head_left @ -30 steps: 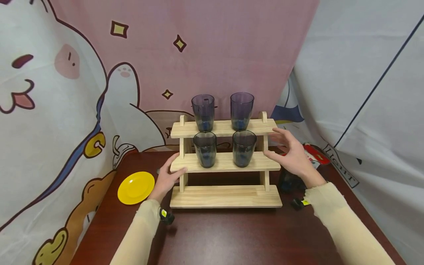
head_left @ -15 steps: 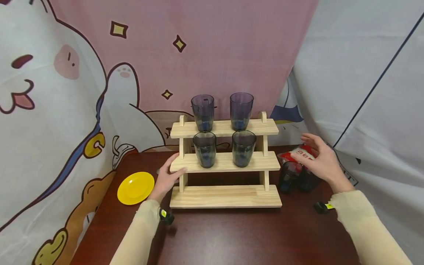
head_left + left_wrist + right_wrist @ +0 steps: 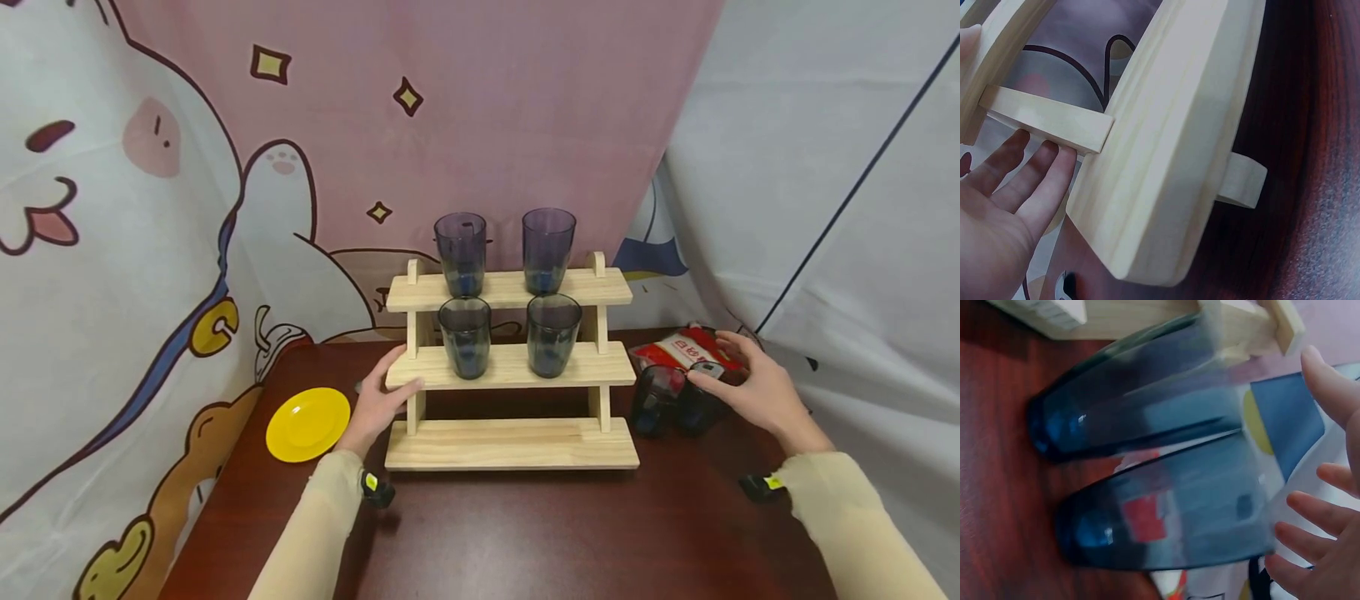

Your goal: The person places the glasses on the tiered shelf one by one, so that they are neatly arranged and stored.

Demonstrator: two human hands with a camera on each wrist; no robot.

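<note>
A three-tier wooden display rack (image 3: 510, 450) stands on the table. My left hand (image 3: 378, 408) grips its left side at the middle shelf, thumb at the plank's front; in the left wrist view the fingertips touch the upright (image 3: 1047, 119). On the top shelf stand two purplish glasses (image 3: 461, 254), and two dark grey glasses (image 3: 552, 337) are on the middle one. Two more dark glasses (image 3: 1166, 512) stand side by side on the table right of the rack. My right hand (image 3: 761, 400) is at the rim of the outer one, fingers spread, thumb apart from them.
A red and white packet (image 3: 682, 346) lies behind the two glasses on the table. Left of the rack is a yellow plate (image 3: 307, 425). A printed cloth (image 3: 555, 100) hangs close behind the table and along both sides.
My right hand has moved away from the rack's right end, rightward and slightly down, to the outer glass on the table. My left hand has stayed on the rack.
</note>
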